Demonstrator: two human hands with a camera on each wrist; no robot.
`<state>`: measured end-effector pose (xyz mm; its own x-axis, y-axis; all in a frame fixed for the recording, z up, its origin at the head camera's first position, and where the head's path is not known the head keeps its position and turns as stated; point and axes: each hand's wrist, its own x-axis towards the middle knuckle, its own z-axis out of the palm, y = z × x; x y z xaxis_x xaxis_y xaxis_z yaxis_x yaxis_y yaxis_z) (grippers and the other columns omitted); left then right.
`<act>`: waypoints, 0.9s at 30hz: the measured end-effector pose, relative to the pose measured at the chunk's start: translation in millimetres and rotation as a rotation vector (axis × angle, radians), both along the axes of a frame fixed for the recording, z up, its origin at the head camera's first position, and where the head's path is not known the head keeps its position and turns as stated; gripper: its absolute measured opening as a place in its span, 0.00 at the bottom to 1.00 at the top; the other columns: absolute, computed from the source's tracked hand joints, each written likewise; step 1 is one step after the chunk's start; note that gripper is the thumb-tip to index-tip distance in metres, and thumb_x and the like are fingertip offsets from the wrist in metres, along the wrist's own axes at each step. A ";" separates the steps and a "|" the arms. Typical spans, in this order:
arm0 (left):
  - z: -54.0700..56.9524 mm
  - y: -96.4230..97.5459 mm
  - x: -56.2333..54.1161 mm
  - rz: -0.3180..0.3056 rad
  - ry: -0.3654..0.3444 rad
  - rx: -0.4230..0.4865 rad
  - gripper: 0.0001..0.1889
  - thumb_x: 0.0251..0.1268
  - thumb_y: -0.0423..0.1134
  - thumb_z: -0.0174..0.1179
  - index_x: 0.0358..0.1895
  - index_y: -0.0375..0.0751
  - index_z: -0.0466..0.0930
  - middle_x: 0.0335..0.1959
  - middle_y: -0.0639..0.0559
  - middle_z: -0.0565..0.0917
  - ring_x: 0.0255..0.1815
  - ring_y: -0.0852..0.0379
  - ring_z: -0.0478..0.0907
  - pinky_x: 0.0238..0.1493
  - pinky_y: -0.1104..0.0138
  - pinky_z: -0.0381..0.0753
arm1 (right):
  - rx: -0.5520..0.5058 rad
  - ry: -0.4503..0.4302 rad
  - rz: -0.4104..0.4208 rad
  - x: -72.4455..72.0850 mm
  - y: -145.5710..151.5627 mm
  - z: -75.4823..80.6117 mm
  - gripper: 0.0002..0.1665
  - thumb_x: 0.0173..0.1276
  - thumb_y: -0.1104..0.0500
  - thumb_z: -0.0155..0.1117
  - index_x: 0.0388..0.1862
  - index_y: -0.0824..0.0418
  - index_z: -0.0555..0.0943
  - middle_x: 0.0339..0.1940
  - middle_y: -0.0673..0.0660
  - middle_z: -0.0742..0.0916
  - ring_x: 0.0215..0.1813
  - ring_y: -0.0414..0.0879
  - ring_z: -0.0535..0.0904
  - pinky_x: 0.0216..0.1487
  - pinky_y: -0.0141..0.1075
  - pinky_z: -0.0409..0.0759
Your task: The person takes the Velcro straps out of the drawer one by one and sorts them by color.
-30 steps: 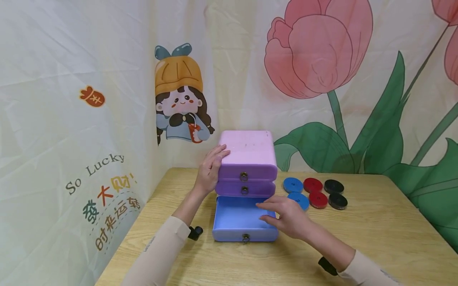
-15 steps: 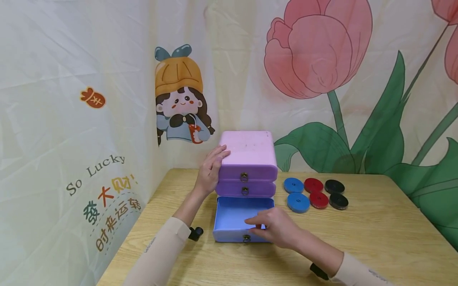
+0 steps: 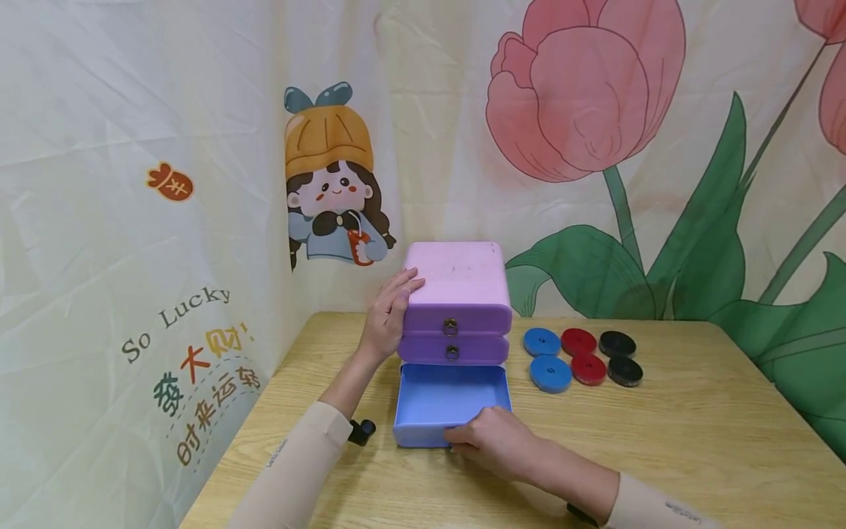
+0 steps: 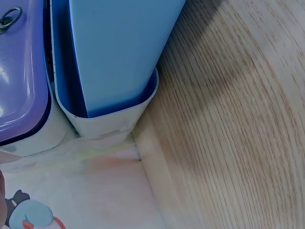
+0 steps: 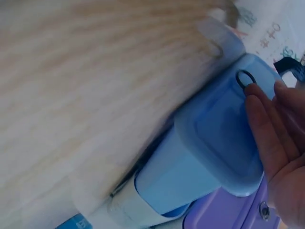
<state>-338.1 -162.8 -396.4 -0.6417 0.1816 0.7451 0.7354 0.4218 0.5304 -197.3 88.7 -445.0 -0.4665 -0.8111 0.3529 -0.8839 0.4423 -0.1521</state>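
Note:
In the head view a small drawer cabinet (image 3: 456, 273) with a pink top has two purple drawers (image 3: 429, 350) pushed in. Below them the blue drawer (image 3: 436, 393) is pulled out, with nothing in it. My left hand (image 3: 386, 316) rests against the cabinet's upper left side, fingers over the top edge. At the blue drawer's front is my right hand (image 3: 499, 441), covering its ring. In the right wrist view its extended fingertips are right at the metal ring pull (image 5: 245, 78), thumb apart from them. The left wrist view shows the blue drawer (image 4: 119, 52) sticking out of its shell.
Right of the cabinet lie several flat coiled rolls in pairs: blue rolls (image 3: 550, 374), red rolls (image 3: 588, 369) and black rolls (image 3: 624, 372). They lie on the wooden table (image 3: 687, 426). A printed cloth (image 3: 449, 132) hangs behind and along the left.
My right hand has moved down and left, from over the blue drawer's right side to its front. The left hand stays on the cabinet, and the blue drawer remains pulled out.

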 end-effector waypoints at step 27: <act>0.0 -1.2 0.4 0.006 -0.018 -0.005 0.24 0.84 0.49 0.41 0.68 0.48 0.81 0.77 0.51 0.74 0.83 0.49 0.62 0.81 0.42 0.59 | 0.129 -0.043 -0.146 -10.7 -15.5 -8.1 0.04 0.69 0.59 0.73 0.33 0.53 0.87 0.25 0.45 0.88 0.25 0.34 0.81 0.24 0.25 0.76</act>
<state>-337.6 -164.0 -396.4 -0.6561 0.1821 0.7324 0.7233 0.4287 0.5414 -208.0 73.2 -453.1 -0.5952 -0.7708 0.2272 -0.8026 0.5839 -0.1218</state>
